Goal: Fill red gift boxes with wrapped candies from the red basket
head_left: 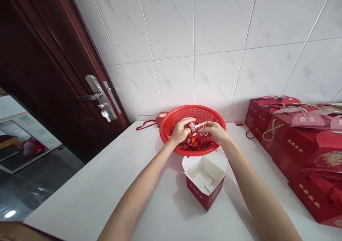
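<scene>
A red plastic basket [192, 110] with a perforated wall holds several red wrapped candies [193, 141]. My left hand [181, 131] reaches over its left side, thumb and fingers curled around a red candy packet [192, 127] with white print. From the right, my right hand [215, 132] pinches a small packet with a whitish edge [201, 124], close to the left hand's packet; whether the two are one piece I cannot tell. In front of the basket stands an open dark red gift box [199, 191], white inside, its flaps spread outward.
Several red gift boxes [288, 134] with rope handles line the right side of the white table [112, 198]. A small red box [161, 118] with a ribbon sits behind the basket's left. White wall tiles [173, 31] rise behind; a dark wooden door [53, 56] is at left.
</scene>
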Tool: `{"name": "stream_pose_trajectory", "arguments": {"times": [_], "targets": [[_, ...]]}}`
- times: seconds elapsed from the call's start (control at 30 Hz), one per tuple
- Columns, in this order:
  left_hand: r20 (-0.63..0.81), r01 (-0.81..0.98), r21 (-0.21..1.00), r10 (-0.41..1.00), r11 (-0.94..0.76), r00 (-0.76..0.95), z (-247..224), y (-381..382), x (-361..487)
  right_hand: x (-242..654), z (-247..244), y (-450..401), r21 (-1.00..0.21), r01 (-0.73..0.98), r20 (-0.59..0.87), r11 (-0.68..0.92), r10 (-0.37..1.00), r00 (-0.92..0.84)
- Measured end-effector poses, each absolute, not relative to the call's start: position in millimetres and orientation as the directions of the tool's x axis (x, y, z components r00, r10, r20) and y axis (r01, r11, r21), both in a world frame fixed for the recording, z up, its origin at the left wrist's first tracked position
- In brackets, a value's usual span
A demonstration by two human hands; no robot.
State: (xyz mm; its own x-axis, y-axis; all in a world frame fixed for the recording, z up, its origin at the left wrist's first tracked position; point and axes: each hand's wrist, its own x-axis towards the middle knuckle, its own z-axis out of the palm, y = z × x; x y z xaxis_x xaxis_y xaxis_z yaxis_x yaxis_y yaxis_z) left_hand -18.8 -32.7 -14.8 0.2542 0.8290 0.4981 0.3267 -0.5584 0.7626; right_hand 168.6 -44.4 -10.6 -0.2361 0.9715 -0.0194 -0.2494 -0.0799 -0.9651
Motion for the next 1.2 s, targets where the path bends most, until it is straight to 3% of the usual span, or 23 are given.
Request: {"name": "stream_pose_trajectory", "arguments": {"times": [0.13, 0.23, 0.5, 0.77, 1.0, 1.2], "targets": [[0.380, 0.221, 0.883, 0.908, -0.413, 0.178, -13, -32, -18, 168, -10, -45, -0.961, -0.272, 0.006, -0.049, 0.981, -0.195], [0.416, 0.175, 0.888, 0.905, -0.426, 0.093, -14, -29, -19, 167, -9, -46, -0.958, -0.285, 0.024, -0.030, 0.983, -0.184], [0.442, 0.221, 0.868, 0.895, -0.444, 0.062, -15, -25, -23, 167, -18, -36, -0.920, -0.391, 0.036, 0.023, 0.999, -0.026], [0.345, 0.212, 0.880, 0.878, -0.425, 0.331, -11, -29, -19, 166, -19, -34, -0.933, -0.360, -0.004, -0.023, 0.999, -0.054], [0.316, 0.218, 0.900, 0.910, -0.377, 0.269, -17, -20, -18, 164, -12, -41, -0.952, -0.306, 0.032, -0.017, 0.987, -0.155], [0.247, 0.474, 0.782, 0.899, -0.405, 0.361, -16, -18, -19, 164, -13, -40, -0.926, -0.370, 0.085, 0.079, 0.996, 0.000]]}}
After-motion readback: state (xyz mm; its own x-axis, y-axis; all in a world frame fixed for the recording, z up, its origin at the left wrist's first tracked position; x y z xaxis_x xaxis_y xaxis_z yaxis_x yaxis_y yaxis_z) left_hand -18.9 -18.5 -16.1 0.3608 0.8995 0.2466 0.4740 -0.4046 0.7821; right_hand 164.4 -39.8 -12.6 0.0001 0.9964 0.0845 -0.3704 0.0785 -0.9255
